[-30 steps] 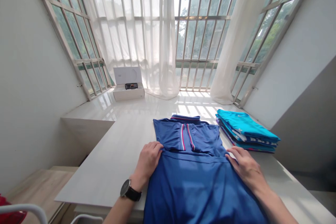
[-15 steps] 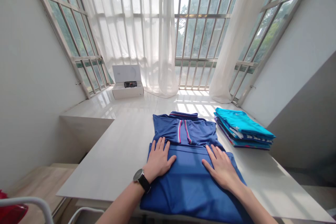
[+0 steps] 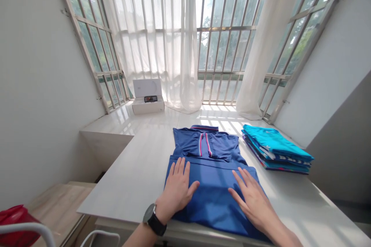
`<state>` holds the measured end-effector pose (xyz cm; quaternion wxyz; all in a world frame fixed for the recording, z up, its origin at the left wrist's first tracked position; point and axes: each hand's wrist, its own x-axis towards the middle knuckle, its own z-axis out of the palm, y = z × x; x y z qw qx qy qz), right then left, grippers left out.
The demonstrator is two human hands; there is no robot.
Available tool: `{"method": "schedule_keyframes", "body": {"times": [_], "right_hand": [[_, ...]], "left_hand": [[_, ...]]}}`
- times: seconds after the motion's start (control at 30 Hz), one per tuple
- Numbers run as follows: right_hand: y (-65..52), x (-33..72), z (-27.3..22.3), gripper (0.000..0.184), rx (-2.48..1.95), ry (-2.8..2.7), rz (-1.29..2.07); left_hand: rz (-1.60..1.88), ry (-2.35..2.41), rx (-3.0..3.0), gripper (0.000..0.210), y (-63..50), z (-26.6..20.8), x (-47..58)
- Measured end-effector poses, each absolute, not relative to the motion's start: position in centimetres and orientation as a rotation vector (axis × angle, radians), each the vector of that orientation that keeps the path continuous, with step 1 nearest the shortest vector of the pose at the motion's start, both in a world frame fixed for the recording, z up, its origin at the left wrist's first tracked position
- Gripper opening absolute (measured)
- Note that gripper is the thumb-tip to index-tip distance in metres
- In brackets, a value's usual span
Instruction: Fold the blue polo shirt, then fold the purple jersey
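A dark blue polo shirt (image 3: 214, 185) lies partly folded on the white table (image 3: 127, 185), its lower part turned up toward the collar. Red and white striped trim runs along the sleeve edges, which point inward. My left hand (image 3: 178, 183), with a black watch (image 3: 154, 219) on the wrist, is over the left side of the folded part, fingers stretched out. Over the right side is my right hand (image 3: 251, 195), flat with fingers spread. Neither hand grips the cloth; whether the palms touch it I cannot tell.
A stack of folded shirts (image 3: 276, 148), bright turquoise on top, sits right of the polo. On the window ledge stands an open white box (image 3: 148, 105) with a phone-like device (image 3: 150, 99). White curtains (image 3: 185, 46) hang behind. A red item (image 3: 19, 220) is at lower left.
Both hands have drawn back slightly toward me from the fold's upper edge. The view has shifted, with the stack and box appearing lower and farther right.
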<state>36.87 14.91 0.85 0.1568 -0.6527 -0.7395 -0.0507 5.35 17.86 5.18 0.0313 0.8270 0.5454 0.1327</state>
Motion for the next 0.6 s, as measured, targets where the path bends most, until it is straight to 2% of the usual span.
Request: {"method": "schedule_keyframes", "body": {"times": [0.2, 0.6], "right_hand": [[12.2, 37.4, -1.1, 0.074, -1.963, -2.131, -0.084], [11.9, 36.9, -0.4, 0.082, -2.056, -2.140, -0.084]], "left_hand": [[0.385, 1.621, 2.491, 0.075, 14.1, 4.0, 3.6], [0.286, 1.630, 2.499, 0.073, 13.8, 5.2, 3.5]]}}
